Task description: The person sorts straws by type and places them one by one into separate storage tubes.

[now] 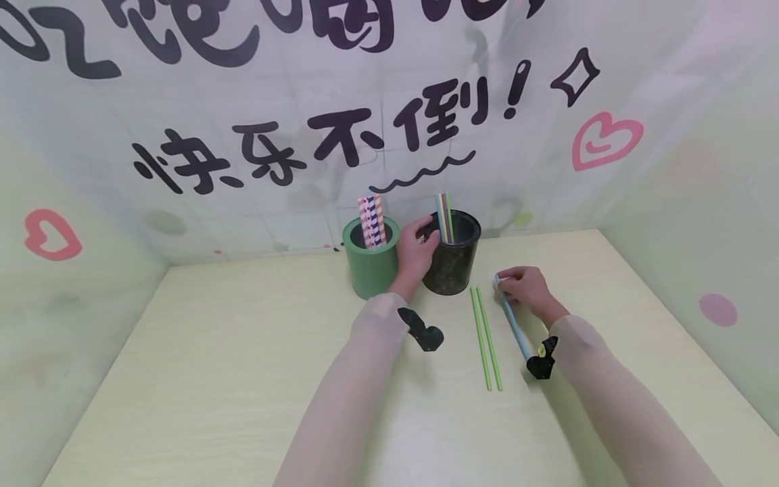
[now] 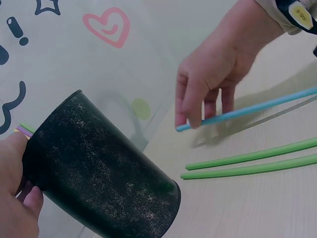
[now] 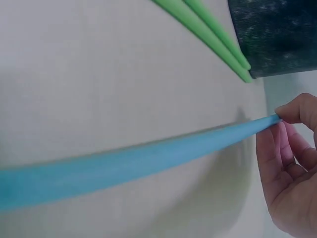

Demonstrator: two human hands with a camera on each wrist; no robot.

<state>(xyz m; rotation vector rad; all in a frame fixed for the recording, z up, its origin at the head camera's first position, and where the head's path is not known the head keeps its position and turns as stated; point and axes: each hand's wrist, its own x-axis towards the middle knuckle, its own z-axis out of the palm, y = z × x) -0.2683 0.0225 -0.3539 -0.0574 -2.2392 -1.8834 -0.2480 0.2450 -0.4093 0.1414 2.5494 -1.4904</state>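
A speckled black cylindrical cup (image 1: pixel 453 260) stands mid-table, its rim gripped by the left hand (image 1: pixel 416 253). Just right, past two smooth green straws (image 1: pixel 485 338), the right hand (image 1: pixel 525 287) pinches a thin blue straw's (image 1: pixel 514 326) far tip.

Matt, speckled black cup (image 2: pixel 99 168); smooth straws (image 2: pixel 247 163)

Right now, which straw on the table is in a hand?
The blue straw: the right hand pinches its far end near the black cup. The two green straws lie untouched side by side on the table, left of the blue one.
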